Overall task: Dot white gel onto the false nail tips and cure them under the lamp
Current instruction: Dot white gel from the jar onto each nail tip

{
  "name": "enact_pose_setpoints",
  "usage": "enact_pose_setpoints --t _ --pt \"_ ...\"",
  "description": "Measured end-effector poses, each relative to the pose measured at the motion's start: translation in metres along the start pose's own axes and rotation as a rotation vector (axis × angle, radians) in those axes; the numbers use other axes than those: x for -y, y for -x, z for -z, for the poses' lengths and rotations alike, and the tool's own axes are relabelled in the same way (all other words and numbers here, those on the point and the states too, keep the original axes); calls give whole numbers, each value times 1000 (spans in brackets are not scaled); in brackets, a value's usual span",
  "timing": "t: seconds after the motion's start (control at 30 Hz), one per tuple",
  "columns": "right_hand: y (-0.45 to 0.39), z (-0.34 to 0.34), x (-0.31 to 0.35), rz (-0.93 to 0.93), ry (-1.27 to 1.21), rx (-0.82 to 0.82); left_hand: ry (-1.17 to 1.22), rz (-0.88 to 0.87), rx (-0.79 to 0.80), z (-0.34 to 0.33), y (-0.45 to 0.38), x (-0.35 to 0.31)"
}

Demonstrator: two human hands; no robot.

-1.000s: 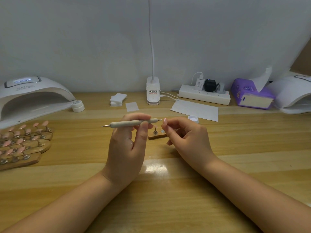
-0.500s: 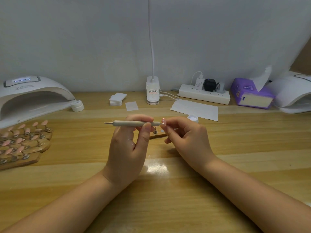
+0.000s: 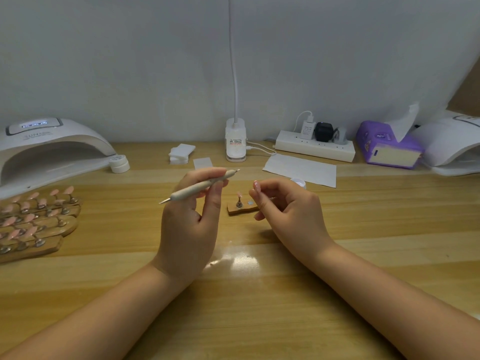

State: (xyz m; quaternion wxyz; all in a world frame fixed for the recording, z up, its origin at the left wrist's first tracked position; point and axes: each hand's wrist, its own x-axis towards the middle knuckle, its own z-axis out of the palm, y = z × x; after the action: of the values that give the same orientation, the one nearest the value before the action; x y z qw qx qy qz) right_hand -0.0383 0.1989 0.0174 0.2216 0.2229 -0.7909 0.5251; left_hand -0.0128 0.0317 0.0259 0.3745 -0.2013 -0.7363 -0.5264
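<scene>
Since half a second ago the pale grey double-ended dotting pen [image 3: 202, 186] has tilted out of its level line, its right tip now raised toward the wall and its metal left tip dipped toward the table, and the two hands have drawn apart so that the pen's raised tip no longer meets the right hand. The left hand [image 3: 187, 224] holds the pen above the wooden table [image 3: 259, 307], thumb and fingers curled and clamped round the middle of the shaft. The right hand [image 3: 291, 216] hovers just right of it with its fingers loosely curled; whether anything sits between its fingertips cannot be told. Between the hands, on the tabletop, a small brown wooden block [image 3: 240, 210] carries a metal stand with one pale pink false nail tip [image 3: 239, 194] upright on it. A small white gel pot [image 3: 298, 182] peeks out behind the right hand, partly hidden. At the far left the white arched curing lamp [image 3: 49, 149] stands with its display lit, a white round jar [image 3: 119, 163] beside it, and in front of the lamp lie several wooden strips of pink nail tips on stands [image 3: 36, 219]. Along the wall sit a white gooseneck desk light base [image 3: 235, 144], a white power strip [image 3: 314, 148], a white sheet of paper [image 3: 301, 169] and a purple tissue pack [image 3: 387, 146].
</scene>
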Motion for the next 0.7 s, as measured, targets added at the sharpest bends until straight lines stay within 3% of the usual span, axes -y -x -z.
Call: enact_pose_setpoints --t 0.2,0.5,0.7 --pt "-2 0 1 -49 0 23 -46 223 59 0 -2 13" --pt "-6 -2 -9 -155 183 102 334 647 91 -5 -8 26" --pt "-7 -2 -9 -159 277 96 451 711 90 -5 -9 26"
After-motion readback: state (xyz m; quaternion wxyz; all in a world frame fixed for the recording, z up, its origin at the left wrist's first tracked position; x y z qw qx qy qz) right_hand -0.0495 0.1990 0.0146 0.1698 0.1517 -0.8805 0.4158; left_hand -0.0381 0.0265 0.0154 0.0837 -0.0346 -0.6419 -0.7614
